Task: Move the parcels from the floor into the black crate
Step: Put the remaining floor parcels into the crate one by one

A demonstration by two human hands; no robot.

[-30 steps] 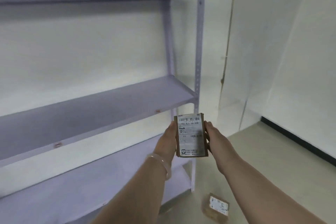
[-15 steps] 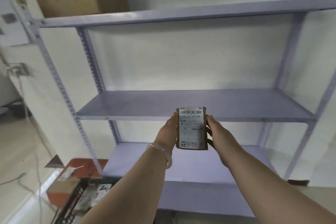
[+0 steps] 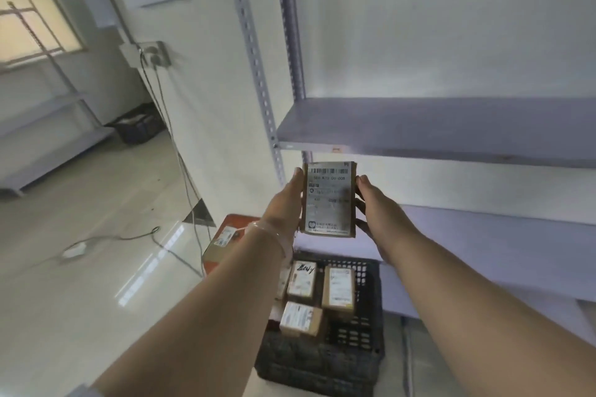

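I hold a small brown parcel [image 3: 329, 200] with a white shipping label upright in front of me. My left hand [image 3: 288, 200] grips its left edge and my right hand [image 3: 371, 203] grips its right edge. Below it on the floor stands the black crate [image 3: 322, 361], a mesh-walled box. Three labelled brown parcels [image 3: 337, 292] lie inside it, with more partly hidden behind my left arm. The held parcel is well above the crate's far end.
A grey metal shelving unit [image 3: 419, 126] stands right behind the crate. A brown box on an orange stool [image 3: 222, 238] sits left of the crate. Cables [image 3: 174, 151] hang from a wall socket to the glossy floor. Another black crate [image 3: 137, 127] sits far left.
My view has swung left along the shelving and tipped down, bringing the black crate fully into sight below my hands. The parcel stays gripped between both hands in the same pose.
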